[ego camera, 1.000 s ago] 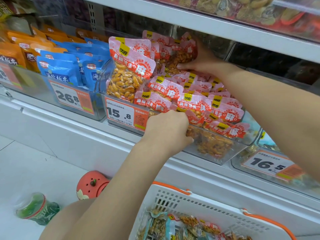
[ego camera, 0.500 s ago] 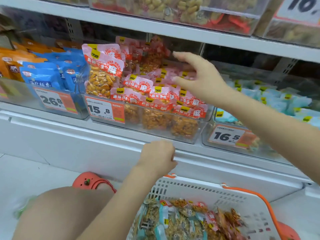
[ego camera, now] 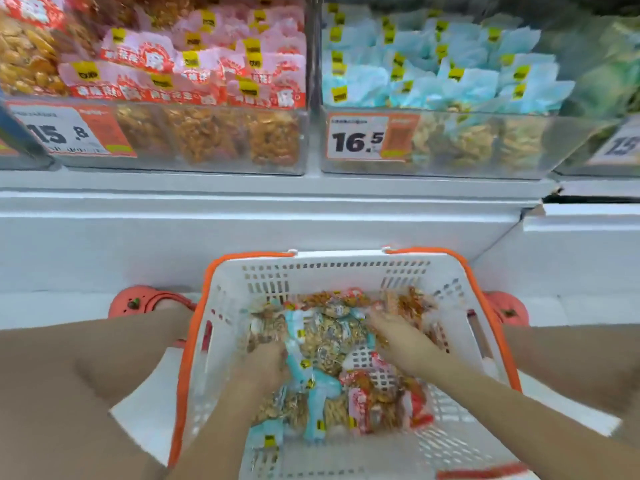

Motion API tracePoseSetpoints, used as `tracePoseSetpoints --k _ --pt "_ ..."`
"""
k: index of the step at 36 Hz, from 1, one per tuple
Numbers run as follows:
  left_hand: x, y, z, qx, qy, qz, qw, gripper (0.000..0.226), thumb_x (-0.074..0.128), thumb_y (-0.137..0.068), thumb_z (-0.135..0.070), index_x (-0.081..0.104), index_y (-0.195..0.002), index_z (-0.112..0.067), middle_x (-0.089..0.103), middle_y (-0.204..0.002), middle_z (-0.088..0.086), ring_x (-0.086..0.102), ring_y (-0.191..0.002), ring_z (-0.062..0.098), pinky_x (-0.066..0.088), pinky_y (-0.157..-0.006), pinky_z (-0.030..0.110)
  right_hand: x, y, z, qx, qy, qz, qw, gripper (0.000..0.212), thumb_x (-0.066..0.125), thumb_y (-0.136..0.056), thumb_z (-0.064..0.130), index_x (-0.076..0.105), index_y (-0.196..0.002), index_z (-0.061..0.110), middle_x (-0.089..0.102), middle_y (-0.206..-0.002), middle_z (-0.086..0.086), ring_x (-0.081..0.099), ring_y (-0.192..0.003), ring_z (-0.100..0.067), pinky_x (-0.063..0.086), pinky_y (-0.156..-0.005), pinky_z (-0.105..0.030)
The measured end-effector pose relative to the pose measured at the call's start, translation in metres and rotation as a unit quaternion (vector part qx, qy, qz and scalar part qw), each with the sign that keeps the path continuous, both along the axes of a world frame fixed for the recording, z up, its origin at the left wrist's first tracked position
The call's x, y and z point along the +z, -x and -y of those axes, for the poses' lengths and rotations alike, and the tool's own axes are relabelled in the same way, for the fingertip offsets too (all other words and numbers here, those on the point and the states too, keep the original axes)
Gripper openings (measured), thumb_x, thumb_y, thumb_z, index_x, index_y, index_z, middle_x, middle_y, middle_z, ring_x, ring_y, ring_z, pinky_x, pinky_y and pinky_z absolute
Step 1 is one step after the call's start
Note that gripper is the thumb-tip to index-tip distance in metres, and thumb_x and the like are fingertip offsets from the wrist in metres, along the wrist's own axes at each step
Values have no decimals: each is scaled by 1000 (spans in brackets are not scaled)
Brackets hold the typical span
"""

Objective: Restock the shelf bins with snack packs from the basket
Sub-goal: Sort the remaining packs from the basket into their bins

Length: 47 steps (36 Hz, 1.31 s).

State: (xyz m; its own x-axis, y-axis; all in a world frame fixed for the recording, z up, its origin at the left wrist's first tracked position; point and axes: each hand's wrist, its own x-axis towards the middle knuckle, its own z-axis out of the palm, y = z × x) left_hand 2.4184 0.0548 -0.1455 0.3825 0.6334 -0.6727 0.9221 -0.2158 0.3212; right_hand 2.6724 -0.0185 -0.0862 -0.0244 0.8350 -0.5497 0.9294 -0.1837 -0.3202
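Note:
A white basket point(ego camera: 446, 282) with orange rim sits on the floor between my knees, below the shelf. Several snack packs point(ego camera: 330, 339) lie in it, some blue-topped, some red and pink. Both hands are down among them. My left hand point(ego camera: 265, 362) has its fingers curled down into the pile beside a blue pack point(ego camera: 304, 375); blur hides whether it grips anything. My right hand point(ego camera: 398, 336) lies with spread fingers on the packs at the basket's right. Above, a clear bin point(ego camera: 214, 168) holds pink packs point(ego camera: 207, 74), and the bin to its right point(ego camera: 485, 168) holds blue packs point(ego camera: 460, 77).
Price tags read 15.8 point(ego camera: 69, 133) and 16.5 point(ego camera: 363, 140) on the bin fronts. A white shelf ledge point(ego camera: 277, 216) juts out above the basket. Orange shoes point(ego camera: 138, 303) point(ego camera: 509, 308) flank the basket, and my bare knees fill the lower corners.
Both hands left the shelf and dropped into the basket. My right hand came away from the pink packs; my view tilted down and to the right.

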Motion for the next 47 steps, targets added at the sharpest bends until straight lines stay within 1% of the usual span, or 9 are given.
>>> tracePoseSetpoints --k 9,20,26,30,33,36,41,44,47 --pt "-22 12 18 -17 13 -125 992 82 60 -84 -16 16 -152 -22 10 -157 14 11 -145 36 28 -113 50 -81 29 7 -45 92 -71 992 64 64 -91 15 35 -147 22 46 -145 -9 53 -123 -25 46 -100 -41" --pt "-33 9 3 -11 26 -139 990 68 74 -78 -32 33 -130 -17 47 -129 9 52 -118 30 42 -94 38 -129 25 14 -57 127 8 990 29 46 -95 12 57 -121 21 63 -115 -6 57 -110 -29 43 -95 -39" --pt "-33 -5 -1 15 7 -69 997 51 70 -81 -37 45 -122 -19 59 -119 4 56 -111 24 46 -87 34 -126 11 8 -190 75 -116 972 19 48 -98 11 63 -87 7 62 -83 -5 60 -85 -30 40 -67 -33" --pt "-27 -26 -2 71 -23 32 997 38 70 -81 -45 54 -106 -21 59 -104 -5 57 -99 14 43 -74 24 -108 7 -2 -261 13 -202 944 28 52 -99 12 60 -97 -15 58 -98 -33 54 -96 -44 43 -84 -53" --pt "-18 -48 -2 208 118 149 960 54 73 -76 -53 58 -116 -18 60 -112 -5 56 -102 11 48 -84 25 -92 16 -17 -248 5 -270 930 41 55 -97 12 36 -61 10 31 -60 -4 35 -55 -13 28 -57 -29" --pt "-8 -61 3 209 212 180 938 47 72 -82 -43 57 -121 -21 54 -116 -6 51 -105 9 42 -75 19 -78 30 -28 -236 36 -322 916 40 54 -99 16 38 -62 10 23 -58 3 27 -47 -3 23 -52 -18" --pt "-13 -44 12 298 204 180 915 34 72 -85 -26 61 -116 -16 51 -105 -11 52 -108 13 52 -86 30 -80 36 -20 -375 54 -334 863 42 34 -104 38 66 -103 12 66 -78 3 63 -68 -10 54 -65 -28" --pt "-15 -32 12 333 180 134 916 41 69 -87 -33 60 -119 -9 53 -117 -6 55 -112 23 51 -81 27 -96 23 6 -197 100 -185 958 31 42 -103 32 62 -120 16 65 -98 6 61 -86 -18 51 -81 -34" --pt "-18 -25 9 360 188 107 907 68 65 -87 -43 44 -140 -5 47 -142 7 47 -128 30 42 -102 38 -112 20 31 49 181 -7 982 33 53 -95 19 55 -128 16 61 -127 -8 55 -116 -25 39 -102 -36"
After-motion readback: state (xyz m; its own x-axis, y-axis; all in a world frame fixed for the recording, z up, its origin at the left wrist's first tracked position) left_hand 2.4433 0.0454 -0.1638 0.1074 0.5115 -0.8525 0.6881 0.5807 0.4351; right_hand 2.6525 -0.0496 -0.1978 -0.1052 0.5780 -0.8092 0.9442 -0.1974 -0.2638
